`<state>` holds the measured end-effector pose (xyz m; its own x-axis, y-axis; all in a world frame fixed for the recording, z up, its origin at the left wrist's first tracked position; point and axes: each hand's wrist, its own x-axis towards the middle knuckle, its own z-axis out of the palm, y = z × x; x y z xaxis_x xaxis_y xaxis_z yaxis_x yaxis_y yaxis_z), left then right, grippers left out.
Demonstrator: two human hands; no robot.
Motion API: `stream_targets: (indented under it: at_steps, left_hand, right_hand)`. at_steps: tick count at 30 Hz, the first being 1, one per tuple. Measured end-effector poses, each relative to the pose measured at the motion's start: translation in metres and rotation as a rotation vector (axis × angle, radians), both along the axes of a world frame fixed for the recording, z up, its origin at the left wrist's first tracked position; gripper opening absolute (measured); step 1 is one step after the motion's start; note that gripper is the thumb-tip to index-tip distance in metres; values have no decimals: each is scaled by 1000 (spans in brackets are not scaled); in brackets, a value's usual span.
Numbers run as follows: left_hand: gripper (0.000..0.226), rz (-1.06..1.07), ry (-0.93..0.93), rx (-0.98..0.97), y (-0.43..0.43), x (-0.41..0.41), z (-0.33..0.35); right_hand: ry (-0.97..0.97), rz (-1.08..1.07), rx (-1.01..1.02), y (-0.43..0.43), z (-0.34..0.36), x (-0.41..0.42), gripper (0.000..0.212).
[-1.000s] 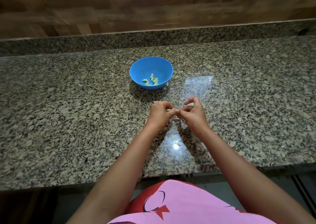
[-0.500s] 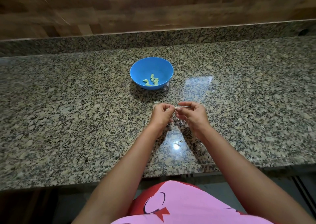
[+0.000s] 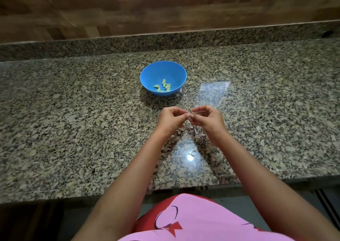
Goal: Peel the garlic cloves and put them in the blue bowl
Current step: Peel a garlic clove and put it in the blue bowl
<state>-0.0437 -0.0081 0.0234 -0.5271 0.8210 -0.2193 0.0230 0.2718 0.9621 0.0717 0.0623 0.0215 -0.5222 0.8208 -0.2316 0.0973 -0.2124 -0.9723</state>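
A blue bowl point(image 3: 158, 71) stands on the granite counter, with several pale peeled cloves point(image 3: 163, 87) lying in its bottom. In front of the bowl, my left hand point(image 3: 172, 120) and my right hand point(image 3: 207, 119) meet over the counter. Between their fingertips they pinch a small garlic clove point(image 3: 189, 114), mostly hidden by the fingers. A thin strip of skin sticks out from the right hand's fingertips. Bits of papery garlic skin point(image 3: 191, 128) lie on the counter under and just behind the hands.
The speckled granite counter point(image 3: 73, 130) stretches wide to both sides, with a raised granite ledge and a wood-look wall behind. More skin scraps point(image 3: 192, 153) lie near the front edge. The counter's front edge runs just ahead of my body.
My right hand's fingers have curled in and drawn slightly away from the left, pulling at the clove's skin. Both hands stay in the same place in front of the bowl.
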Motion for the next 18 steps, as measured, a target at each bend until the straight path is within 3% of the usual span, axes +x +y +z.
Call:
stream_targets:
  at_steps: [6,13,18]
  left_hand:
    - [2,67,-192,7,0,2,-1]
    - [10,56,-95,-54,3,4,-7]
    - [10,123,-173,-15,5,7,-11]
  right_hand:
    - [84,-49,-95,-3,0,1,24]
    - [7,-71,13,-5,-1,0,23]
    - [32,-60,-21,-4,-1,-2,19]
